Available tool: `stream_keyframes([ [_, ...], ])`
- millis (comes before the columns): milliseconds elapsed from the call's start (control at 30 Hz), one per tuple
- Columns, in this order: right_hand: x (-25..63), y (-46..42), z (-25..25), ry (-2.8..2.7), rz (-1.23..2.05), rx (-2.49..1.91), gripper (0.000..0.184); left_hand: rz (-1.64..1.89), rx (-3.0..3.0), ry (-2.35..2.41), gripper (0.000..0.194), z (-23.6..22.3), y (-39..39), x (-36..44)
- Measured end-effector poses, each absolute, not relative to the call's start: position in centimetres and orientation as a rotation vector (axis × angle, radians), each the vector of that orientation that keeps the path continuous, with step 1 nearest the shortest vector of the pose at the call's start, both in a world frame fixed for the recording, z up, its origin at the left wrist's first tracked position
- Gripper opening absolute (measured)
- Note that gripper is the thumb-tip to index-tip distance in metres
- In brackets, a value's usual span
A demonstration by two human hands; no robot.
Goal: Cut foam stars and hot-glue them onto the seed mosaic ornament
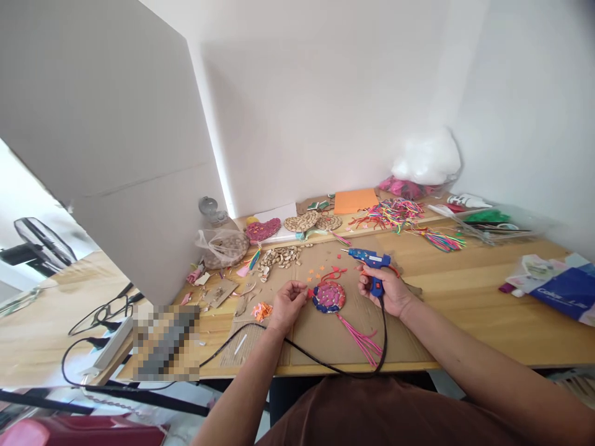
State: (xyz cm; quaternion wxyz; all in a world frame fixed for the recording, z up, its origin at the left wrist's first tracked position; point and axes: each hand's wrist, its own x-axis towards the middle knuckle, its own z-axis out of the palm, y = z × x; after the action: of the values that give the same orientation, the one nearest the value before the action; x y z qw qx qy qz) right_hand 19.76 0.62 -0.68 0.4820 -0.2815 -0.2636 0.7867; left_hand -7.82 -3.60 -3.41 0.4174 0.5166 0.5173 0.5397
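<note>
My right hand grips a blue hot glue gun by its handle, and the nozzle points left above the cardboard. A black cord runs from the handle down and off to the left. My left hand is closed in a pinch at the left edge of a round ornament. A small red piece shows at those fingertips. The ornament lies flat on the cardboard, pink and purple in the middle with a dark blue and orange rim. A red ribbon is at its top, and a pink tassel trails from its lower edge.
Orange stars, peanut shells and orange scraps lie around the ornament. Behind stand finished-looking shell pieces, colourful strings and an orange sheet. A power strip is at left, a blue packet at right.
</note>
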Motion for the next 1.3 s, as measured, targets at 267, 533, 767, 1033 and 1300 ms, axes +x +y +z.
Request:
stream_keyframes([
  [267,19.97,0.66,-0.74,-0.655,1.915,-0.704,0.014,1.353,1.287,1.29,0.024,-3.53,-3.59,-7.73],
  [533,19.87,0.71,-0.62,-0.669,1.903,-0.731,0.014,1.358,1.284,1.27,0.022,-3.59,-3.46,-7.74],
  [767,19.95,0.57,-0.54,-0.675,1.896,-0.737,0.014,1.351,1.285,1.287,0.02,-3.38,-3.61,-7.72],
  [1033,19.93,0.57,-0.42,-0.671,1.897,-0.746,0.012,1.349,1.286,1.285,0.017,-2.94,-3.81,-7.57],
  [1300,19.92,0.54,-0.43,-0.677,1.888,-0.756,0.013,1.345,1.282,1.282,0.018,-2.91,-3.8,-7.61],
])
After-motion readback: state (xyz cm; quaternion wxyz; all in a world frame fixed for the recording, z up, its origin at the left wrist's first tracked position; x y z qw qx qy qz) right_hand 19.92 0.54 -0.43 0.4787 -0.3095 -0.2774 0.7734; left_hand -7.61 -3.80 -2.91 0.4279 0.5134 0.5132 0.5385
